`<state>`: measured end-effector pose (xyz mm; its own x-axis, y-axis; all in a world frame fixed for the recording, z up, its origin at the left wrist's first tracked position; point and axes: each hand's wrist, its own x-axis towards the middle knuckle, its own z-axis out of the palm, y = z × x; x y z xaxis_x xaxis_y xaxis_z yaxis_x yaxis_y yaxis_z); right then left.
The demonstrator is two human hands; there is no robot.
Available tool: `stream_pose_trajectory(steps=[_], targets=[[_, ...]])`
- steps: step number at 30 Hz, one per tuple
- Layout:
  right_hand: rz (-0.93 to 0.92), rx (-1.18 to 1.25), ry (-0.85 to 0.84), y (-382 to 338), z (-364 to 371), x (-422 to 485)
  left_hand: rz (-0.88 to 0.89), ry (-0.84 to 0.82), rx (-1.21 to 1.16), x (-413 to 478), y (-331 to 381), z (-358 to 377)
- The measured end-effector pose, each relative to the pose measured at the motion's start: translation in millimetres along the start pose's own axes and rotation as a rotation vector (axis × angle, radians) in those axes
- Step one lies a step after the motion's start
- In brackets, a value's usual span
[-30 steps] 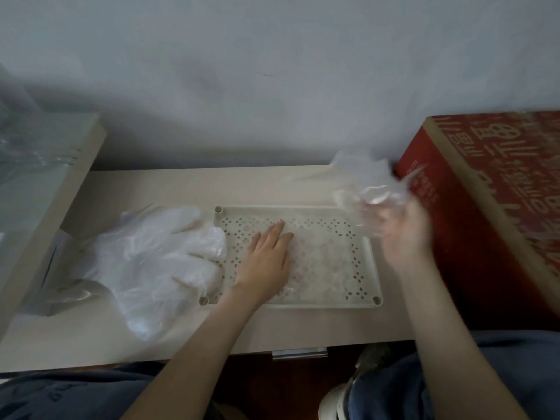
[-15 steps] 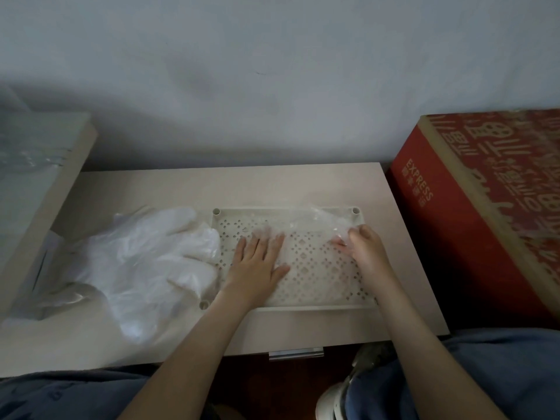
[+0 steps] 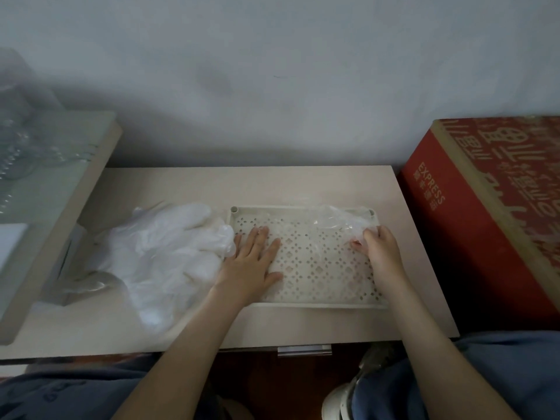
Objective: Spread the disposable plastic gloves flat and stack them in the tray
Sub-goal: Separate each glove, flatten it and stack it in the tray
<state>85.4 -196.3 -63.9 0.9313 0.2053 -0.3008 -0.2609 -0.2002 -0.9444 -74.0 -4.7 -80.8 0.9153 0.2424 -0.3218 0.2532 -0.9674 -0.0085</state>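
A cream perforated tray (image 3: 303, 211) lies on the pale tabletop (image 3: 248, 183). A clear plastic glove (image 3: 336, 225) lies across the tray, crumpled up at its far right corner. My left hand (image 3: 254, 262) presses flat on the glove at the tray's left part, fingers straight. My right hand (image 3: 380, 250) grips the crumpled end of that glove at the tray's right side, fingers curled. A heap of white translucent gloves (image 3: 163, 253) lies on the table just left of the tray, touching its left rim.
A red cardboard box (image 3: 485, 213) stands against the table's right end. A raised shelf (image 3: 54, 189) with clear plastic ware (image 3: 18, 140) borders the left. The wall runs close behind. My knees sit below the table's front edge.
My right hand brought a glove down from the air above the tray's far right corner onto the tray. My left hand shifted slightly left on the tray.
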Motion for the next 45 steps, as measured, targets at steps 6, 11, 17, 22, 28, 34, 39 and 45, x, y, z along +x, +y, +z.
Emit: stream_pose_trajectory(steps=[6, 11, 17, 22, 28, 34, 39, 45], targets=[[-0.086, 0.423, -0.085, -7.1, -1.1, -2.7, -0.003, -0.032, -0.039, -8.2, -2.6, -3.3], [-0.089, 0.822, -0.252, -26.4, -2.9, -7.9, -0.020, 0.151, -0.063, -7.5, 5.8, -12.4], [-0.014, 0.893, -0.383, -41.7, -9.4, -15.6, -0.106, 0.346, -0.792, 0.2, 23.3, -36.5], [0.034, 0.652, -0.438, -42.3, -1.1, -17.9, -0.198, -0.206, -2.100, 3.8, 18.3, -65.7], [0.003, 0.697, -0.411, -45.3, 0.1, -13.7, -0.278, -0.089, -1.767, 2.1, 10.1, -60.7], [0.104, 0.678, -0.444, -32.4, -4.5, -7.7, -0.172, -0.018, -0.921, -7.5, -3.6, -42.3], [0.226, 0.494, -0.511, -11.3, 19.3, -13.5, -0.012, -0.252, -0.892, -12.1, 2.5, -32.3], [0.240, 0.373, -0.317, 15.4, 34.3, -12.3, -0.020, -0.165, -0.676, -9.2, 12.5, -21.4]])
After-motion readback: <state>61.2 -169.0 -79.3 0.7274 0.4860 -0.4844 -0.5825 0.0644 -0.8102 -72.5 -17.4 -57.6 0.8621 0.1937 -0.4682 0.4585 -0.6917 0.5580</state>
